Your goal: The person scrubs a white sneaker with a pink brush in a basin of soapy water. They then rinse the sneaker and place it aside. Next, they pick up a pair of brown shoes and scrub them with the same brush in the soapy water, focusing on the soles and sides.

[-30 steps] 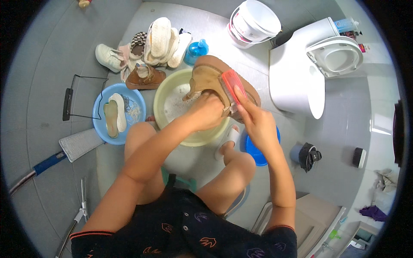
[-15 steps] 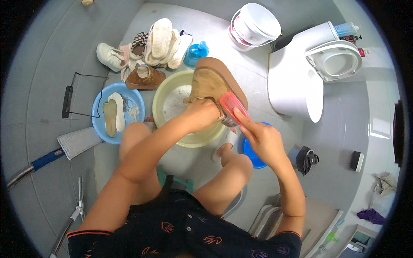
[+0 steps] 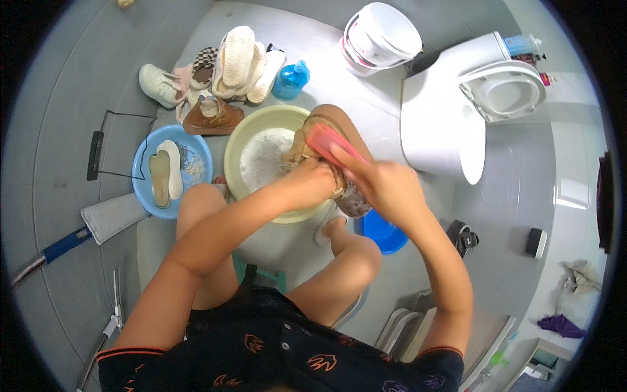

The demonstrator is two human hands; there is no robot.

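A tan suede shoe [image 3: 347, 140] with a thick brown sole is held tilted over the right side of a pale yellow basin [image 3: 236, 196]. My left hand [image 3: 315, 179] reaches into the shoe's opening and grips it; the fingers inside are hidden. In my right hand [image 3: 392, 189], slightly blurred, a pink scrubbing brush [image 3: 332, 142] is pressed against the shoe's upper near the toe. Greyish suds cling to the heel end of the shoe. Foamy grey water [image 3: 264, 157] lies in the basin. The matching brown shoe [image 3: 214, 117] stands behind the basin to the left.
A light blue basin [image 3: 140, 189] at left holds insoles [image 3: 171, 170] and laces. Several shoes [image 3: 235, 59] and a blue bottle [image 3: 291, 80] stand at the back. A white bucket [image 3: 385, 38], a toilet [image 3: 437, 124] and a blue bowl [image 3: 385, 235] are on the right. A flat mop [image 3: 114, 217] leans left.
The brush has moved up and left along the shoe toward its toe. The shoe has tipped, with its toe lower in view and its sudsy heel more exposed.
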